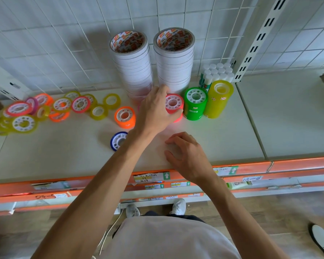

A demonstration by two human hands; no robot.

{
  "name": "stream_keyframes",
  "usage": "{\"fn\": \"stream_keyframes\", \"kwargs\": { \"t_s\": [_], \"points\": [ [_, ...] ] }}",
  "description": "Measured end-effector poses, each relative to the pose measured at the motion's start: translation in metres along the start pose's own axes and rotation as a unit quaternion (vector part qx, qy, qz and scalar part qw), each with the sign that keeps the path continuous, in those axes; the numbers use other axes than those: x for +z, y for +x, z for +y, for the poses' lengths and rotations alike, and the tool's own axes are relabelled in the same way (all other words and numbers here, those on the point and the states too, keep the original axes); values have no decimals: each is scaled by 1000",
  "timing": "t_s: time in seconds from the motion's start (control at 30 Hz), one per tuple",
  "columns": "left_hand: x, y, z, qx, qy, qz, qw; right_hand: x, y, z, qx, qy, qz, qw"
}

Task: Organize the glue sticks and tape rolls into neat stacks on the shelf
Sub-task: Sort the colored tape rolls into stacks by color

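Note:
My left hand (154, 111) grips a red tape roll (173, 104) on top of a short red stack, just left of a green stack (195, 103) and a yellow stack (219, 98). My right hand (185, 156) hovers over the shelf (232, 135) near its front edge, fingers loosely curled, holding nothing. Two tall stacks of white tape (133, 66) (174, 62) stand at the back. White-capped glue sticks (217, 73) cluster upright behind the yellow stack. An orange stack (124, 116) and a blue roll (118, 141) sit to the left of my left forearm.
Several loose rolls in pink, orange and yellow (45, 111) lie scattered at the shelf's left. A wire grid (64, 34) backs the shelf, with a slotted upright (260, 38) on the right. The front edge carries orange rails with price labels (150, 177).

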State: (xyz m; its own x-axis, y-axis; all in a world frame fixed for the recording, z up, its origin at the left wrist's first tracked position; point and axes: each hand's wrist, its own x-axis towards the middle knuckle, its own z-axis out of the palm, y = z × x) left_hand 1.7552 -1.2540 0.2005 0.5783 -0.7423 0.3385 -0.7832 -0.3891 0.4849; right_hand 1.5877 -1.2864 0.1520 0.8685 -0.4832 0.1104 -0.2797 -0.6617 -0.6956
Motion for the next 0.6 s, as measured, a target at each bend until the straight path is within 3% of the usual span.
{"fn": "stream_keyframes", "kwargs": {
  "t_s": [0.33, 0.6],
  "points": [
    [-22, -17, -5, 8, -18, -12, 1000, 2, -1, -2, -7, -20, 9, 1000],
    [-76, -71, -52, 0, -6, -5, 1000, 7, 9, -32, -19, -42, 9, 999]
  ]
}}
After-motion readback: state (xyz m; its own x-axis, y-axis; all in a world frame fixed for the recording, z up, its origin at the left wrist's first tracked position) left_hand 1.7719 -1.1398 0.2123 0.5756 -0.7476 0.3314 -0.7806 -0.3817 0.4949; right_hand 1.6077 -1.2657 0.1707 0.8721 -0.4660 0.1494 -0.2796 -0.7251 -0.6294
